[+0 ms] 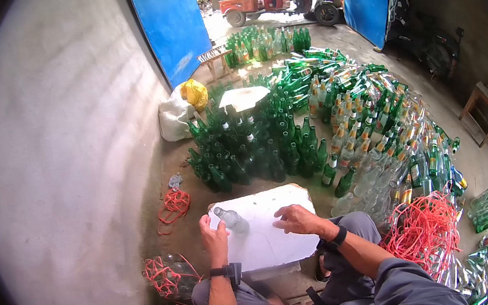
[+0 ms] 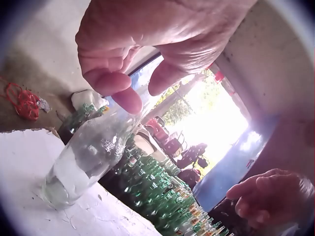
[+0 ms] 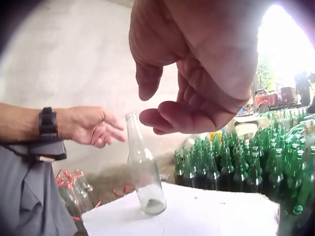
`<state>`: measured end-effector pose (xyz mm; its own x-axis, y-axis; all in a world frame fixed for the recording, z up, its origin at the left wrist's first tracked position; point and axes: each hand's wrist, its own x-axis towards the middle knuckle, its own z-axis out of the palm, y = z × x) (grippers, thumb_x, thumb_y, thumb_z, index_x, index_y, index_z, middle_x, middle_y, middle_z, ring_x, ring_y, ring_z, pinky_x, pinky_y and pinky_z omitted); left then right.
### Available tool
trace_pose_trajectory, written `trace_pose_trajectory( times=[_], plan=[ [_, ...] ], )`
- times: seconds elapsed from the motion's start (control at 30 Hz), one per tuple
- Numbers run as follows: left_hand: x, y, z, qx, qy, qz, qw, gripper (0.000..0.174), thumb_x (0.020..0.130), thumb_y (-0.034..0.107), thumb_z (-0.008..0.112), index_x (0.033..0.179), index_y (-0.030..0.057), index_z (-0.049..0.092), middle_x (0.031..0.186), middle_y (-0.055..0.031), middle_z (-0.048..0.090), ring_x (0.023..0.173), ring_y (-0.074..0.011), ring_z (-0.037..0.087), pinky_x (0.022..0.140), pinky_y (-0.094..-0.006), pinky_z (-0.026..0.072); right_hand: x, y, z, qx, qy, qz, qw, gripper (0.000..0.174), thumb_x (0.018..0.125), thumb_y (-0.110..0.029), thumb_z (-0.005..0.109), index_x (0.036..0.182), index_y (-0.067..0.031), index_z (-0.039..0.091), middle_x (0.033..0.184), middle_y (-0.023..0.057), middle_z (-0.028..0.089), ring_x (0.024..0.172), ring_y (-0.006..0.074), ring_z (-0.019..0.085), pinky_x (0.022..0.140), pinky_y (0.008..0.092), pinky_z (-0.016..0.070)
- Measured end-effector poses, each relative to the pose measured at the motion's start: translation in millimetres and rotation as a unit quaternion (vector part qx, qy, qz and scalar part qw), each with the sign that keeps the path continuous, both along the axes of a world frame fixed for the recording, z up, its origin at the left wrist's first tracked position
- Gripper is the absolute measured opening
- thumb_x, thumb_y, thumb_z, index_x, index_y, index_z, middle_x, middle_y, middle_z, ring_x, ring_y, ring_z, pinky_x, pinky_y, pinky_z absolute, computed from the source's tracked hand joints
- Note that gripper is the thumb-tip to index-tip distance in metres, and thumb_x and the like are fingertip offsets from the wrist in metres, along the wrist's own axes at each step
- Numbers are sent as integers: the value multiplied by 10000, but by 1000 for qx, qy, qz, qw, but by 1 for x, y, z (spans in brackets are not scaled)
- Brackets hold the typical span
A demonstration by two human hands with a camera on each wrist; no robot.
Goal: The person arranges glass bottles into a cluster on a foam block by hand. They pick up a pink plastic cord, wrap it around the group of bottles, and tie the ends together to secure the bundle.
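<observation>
A clear glass bottle (image 3: 144,167) stands upright on a white board (image 1: 276,243) in front of the person. In the right wrist view some whitish patches show low on its glass. My left hand (image 1: 214,239) is beside the bottle's neck, its thumb and fingers apart; in the left wrist view the fingertips (image 2: 130,101) overlap the top of the bottle. Across the board, my right hand (image 1: 298,219) hovers with fingers loosely bent and nothing between them. Both wrists wear black straps.
Rows of green bottles (image 1: 238,153) stand beyond the board, with many clear and labelled ones (image 1: 364,138) to the right. A heap of red strapping (image 1: 422,231) lies at the right, and more red strips (image 1: 174,207) at the left. Tied bottles (image 1: 171,277) stand by the left wall.
</observation>
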<state>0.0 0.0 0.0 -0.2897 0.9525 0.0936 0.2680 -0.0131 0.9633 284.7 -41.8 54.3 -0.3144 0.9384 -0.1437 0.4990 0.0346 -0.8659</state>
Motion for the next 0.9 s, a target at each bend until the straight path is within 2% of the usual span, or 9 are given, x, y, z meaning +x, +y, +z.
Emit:
trace_pose_trajectory(
  times=[0.07,0.17,0.3,0.43,0.5,0.7,0.77,0.8,0.9],
  plan=[
    [2,3,-6,6,-10,7,1000,583,837,49,654,1351,-74,408,1379,-319,462,1026,-310,645,556,-313,599,10,-1,7,0,32,-1,999,468,927,-295,658,1206,78,615,850,117,721,697,161,677,645,319,528],
    [-8,4,-15,46,6,6,999,576,840,43,646,1347,-85,404,1360,-328,463,989,-305,656,538,-307,587,16,-23,28,6,100,-41,994,403,908,-245,654,1144,81,646,796,150,725,693,195,706,687,320,546],
    [-11,-1,-30,-11,-11,-1,1000,578,844,48,642,1348,-89,395,1349,-328,462,961,-307,658,529,-302,579,44,-54,47,-12,114,-56,992,392,915,-231,648,1150,83,633,807,147,722,694,186,694,675,321,540],
    [-11,-11,-16,-51,-54,-15,997,583,856,85,643,1353,-81,386,1335,-312,473,739,-265,670,495,-301,545,71,-77,54,6,110,-85,990,387,922,-236,651,1158,70,632,835,145,723,700,180,681,668,326,534],
    [-9,-13,-12,-64,-75,-17,995,606,860,128,629,1380,-34,364,1351,-291,488,554,-176,631,432,-249,430,83,-88,60,76,49,-129,987,383,914,-223,668,1155,73,632,849,155,720,723,175,675,676,326,535],
    [-10,-26,-1,-60,-69,-43,995,574,869,142,620,1363,-33,387,1302,-259,529,581,-170,626,459,-245,438,111,-111,48,98,112,-277,949,391,890,-188,709,1173,69,629,923,167,713,808,187,677,726,324,539],
    [-10,-31,4,-60,-72,-46,995,556,884,148,614,1356,-47,394,1285,-256,531,593,-170,630,468,-250,443,115,-118,47,203,27,-316,926,413,879,-208,727,1192,43,632,1021,162,701,899,220,677,789,337,535],
    [-9,-35,9,-57,-75,-50,994,541,899,154,608,1350,-61,401,1268,-252,533,605,-170,635,477,-255,448,116,-121,47,218,-14,-299,929,445,883,-264,725,1210,22,630,1120,163,676,1001,273,662,851,359,525],
    [-6,-45,20,-64,-106,-59,991,542,901,165,611,1344,-71,404,1280,-251,530,603,-163,631,492,-250,448,123,-127,18,127,-6,-252,959,482,897,-335,706,1213,21,628,1145,180,666,1072,317,640,909,378,507]
  ],
)
